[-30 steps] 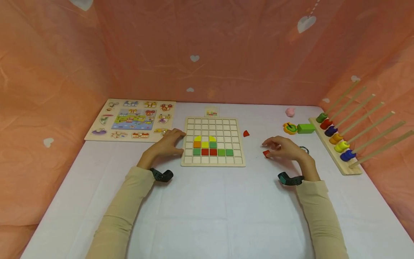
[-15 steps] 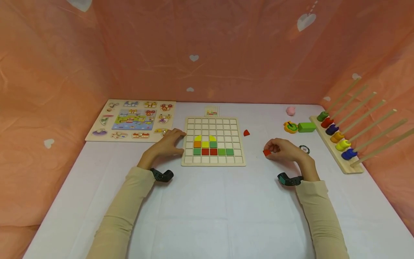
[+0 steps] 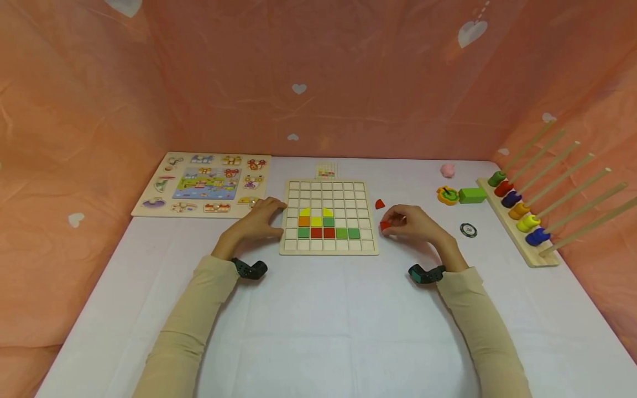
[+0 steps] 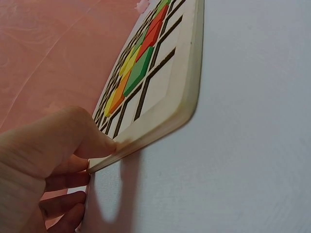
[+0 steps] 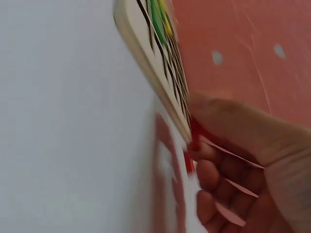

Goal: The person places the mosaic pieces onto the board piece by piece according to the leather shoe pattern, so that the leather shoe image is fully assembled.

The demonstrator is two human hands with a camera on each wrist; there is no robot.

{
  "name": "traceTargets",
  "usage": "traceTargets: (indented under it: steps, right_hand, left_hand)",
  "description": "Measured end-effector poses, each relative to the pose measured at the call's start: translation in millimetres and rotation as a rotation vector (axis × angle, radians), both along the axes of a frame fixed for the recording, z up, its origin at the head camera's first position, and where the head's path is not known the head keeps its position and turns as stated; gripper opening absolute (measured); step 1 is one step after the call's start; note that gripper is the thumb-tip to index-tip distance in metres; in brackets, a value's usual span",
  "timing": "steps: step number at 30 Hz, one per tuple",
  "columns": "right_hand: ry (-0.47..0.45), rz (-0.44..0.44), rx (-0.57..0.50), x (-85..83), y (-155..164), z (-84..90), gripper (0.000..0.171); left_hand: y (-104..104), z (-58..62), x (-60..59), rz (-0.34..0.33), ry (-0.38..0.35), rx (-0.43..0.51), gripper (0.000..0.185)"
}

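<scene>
A wooden grid board (image 3: 328, 190) lies mid-table, with yellow, orange, green and red tiles (image 3: 322, 228) filling some lower cells. My left hand (image 3: 259, 219) rests against the board's left edge, thumb on the rim (image 4: 146, 141), fingers relaxed. My right hand (image 3: 408, 223) hovers just right of the board and pinches a small red tile (image 3: 385, 225) in its fingertips; in the right wrist view the red tile (image 5: 190, 158) shows between the fingers near the board's edge (image 5: 146, 53). Another red piece (image 3: 380, 204) lies on the table beside the board.
A picture peg puzzle (image 3: 204, 184) lies at the back left. At right stands a peg rack (image 3: 517, 218) with coloured beads. A green block (image 3: 471, 195), a yellow-green toy (image 3: 447, 194), a pink object (image 3: 447, 169) and a round chip (image 3: 468, 229) lie nearby. A small card (image 3: 326, 170) sits behind the board.
My right hand picked the red tile off the table and carried it left toward the board's right edge, uncovering the round chip. The left hand stayed put.
</scene>
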State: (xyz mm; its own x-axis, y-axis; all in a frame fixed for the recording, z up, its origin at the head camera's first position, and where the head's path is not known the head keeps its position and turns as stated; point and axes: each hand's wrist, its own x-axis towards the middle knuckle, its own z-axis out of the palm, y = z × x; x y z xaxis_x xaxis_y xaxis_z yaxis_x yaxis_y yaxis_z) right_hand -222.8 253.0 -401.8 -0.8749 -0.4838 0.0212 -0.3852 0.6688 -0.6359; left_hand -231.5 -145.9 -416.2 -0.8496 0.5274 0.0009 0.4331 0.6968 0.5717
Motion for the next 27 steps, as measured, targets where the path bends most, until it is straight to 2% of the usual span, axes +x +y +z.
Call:
traceTargets:
  steps: [7,13,19,27]
  right_hand:
    - [0.082,0.040,-0.084,-2.7,-45.1,-4.3,0.023]
    - [0.117,0.077,-0.106,-3.0,-71.6,-10.5,0.016]
    - [0.123,0.114,-0.107,-2.9,-84.0,-14.9,0.014]
    - [0.169,0.179,-0.097,-4.7,-85.0,-13.5,0.006]
  left_hand:
    - [-0.8,-1.8,-0.7,-0.020,0.040,0.007,0.066]
    - [-1.7,-2.1,-0.4,-0.019,0.047,0.012,0.065]
    - [-1.5,-1.6,-0.9,-0.018,0.041,0.007,0.066]
    - [-1.4,-1.1,-0.6,-0.017,0.035,0.006,0.066]
